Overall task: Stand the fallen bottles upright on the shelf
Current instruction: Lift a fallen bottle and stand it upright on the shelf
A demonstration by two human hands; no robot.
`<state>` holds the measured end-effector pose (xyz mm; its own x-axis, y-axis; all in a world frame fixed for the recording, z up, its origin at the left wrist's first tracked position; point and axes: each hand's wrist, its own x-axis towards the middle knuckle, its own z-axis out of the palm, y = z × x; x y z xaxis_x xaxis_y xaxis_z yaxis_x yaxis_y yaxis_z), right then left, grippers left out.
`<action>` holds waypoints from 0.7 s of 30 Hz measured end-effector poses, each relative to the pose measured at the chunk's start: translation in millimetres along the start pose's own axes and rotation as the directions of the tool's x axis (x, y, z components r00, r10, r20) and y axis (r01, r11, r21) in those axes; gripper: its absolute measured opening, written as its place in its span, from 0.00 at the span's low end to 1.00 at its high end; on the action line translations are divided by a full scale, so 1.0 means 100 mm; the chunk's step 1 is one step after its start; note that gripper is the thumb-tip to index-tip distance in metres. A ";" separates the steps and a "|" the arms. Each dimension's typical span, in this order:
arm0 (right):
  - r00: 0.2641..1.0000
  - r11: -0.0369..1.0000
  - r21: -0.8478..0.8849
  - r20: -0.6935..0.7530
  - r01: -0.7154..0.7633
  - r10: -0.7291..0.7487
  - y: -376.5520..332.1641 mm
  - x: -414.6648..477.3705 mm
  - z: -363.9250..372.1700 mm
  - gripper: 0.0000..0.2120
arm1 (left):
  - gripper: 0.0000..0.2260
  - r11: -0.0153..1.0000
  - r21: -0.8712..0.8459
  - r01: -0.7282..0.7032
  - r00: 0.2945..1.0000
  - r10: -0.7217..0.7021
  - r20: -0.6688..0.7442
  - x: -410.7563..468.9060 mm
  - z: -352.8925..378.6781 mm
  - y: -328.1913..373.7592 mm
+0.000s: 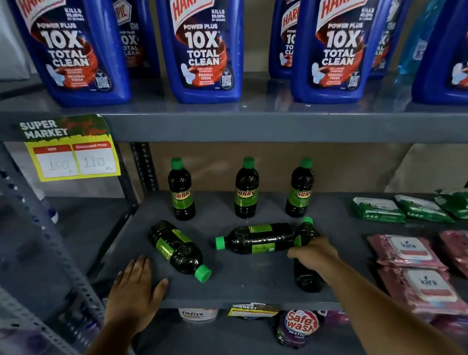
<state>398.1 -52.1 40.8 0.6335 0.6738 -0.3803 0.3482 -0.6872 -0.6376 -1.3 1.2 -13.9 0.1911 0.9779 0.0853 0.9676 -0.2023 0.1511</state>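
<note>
Three dark bottles with green caps stand upright at the back of the grey shelf: one on the left, one in the middle, one on the right. Two more lie on their sides in front, one on the left with its cap toward me, one in the middle with its cap pointing left. My right hand grips a further bottle near the front edge, cap up and nearly upright. My left hand rests flat on the shelf, fingers spread, left of the fallen bottles.
Large blue Harpic bottles fill the shelf above. Green packets and pink wipe packs lie to the right. A yellow price tag hangs at the upper left. Pouches sit on the shelf below.
</note>
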 end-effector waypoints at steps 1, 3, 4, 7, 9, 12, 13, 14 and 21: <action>1.000 1.000 0.006 -0.011 -0.001 0.001 0.00 -0.01 0.01 0.43 | 0.49 1.000 -0.011 0.002 1.000 -0.002 0.002 0.01 -0.01 0.00; 1.000 1.000 0.008 -0.025 0.007 -0.007 0.01 -0.02 0.01 0.41 | 0.43 0.999 -0.038 0.013 1.000 -0.013 0.006 0.05 -0.03 -0.01; 1.000 1.000 0.011 -0.029 0.009 -0.009 0.02 -0.01 0.01 0.41 | 0.40 0.999 -0.045 0.019 1.000 -0.018 0.013 0.08 -0.05 -0.01; 1.000 1.000 0.028 -0.028 0.002 -0.001 0.04 -0.01 0.02 0.43 | 0.36 0.999 -0.035 0.020 1.000 -0.020 0.023 0.11 -0.06 -0.02; 0.999 0.998 0.054 -0.035 0.018 -0.016 0.06 0.01 0.02 0.42 | 0.37 0.999 -0.020 0.027 0.999 -0.026 0.020 0.10 -0.05 -0.02; 0.992 0.990 0.123 -0.116 0.063 -0.048 0.05 0.05 0.02 0.39 | 0.39 1.000 -0.019 0.022 1.000 -0.022 0.006 0.10 -0.03 -0.02; 0.981 0.982 0.156 -0.179 0.108 -0.079 0.06 0.06 0.02 0.39 | 0.39 1.000 -0.022 0.017 1.000 -0.017 -0.004 0.10 -0.03 -0.02; 0.955 0.963 0.191 -0.262 0.192 -0.139 0.08 0.07 0.01 0.41 | 0.39 1.000 -0.021 0.012 1.000 -0.012 -0.014 0.10 -0.03 -0.01; 0.734 0.741 0.203 -0.445 0.640 -0.513 0.37 0.11 0.04 0.43 | 0.46 1.000 -0.019 -0.015 1.000 0.015 -0.019 0.12 -0.07 0.01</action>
<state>415.4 -68.8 10.5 0.5942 0.7262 0.3459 0.5233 -0.0225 -0.8519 0.5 12.6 -6.3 0.2027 0.9735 0.1058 0.9613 -0.2184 0.1680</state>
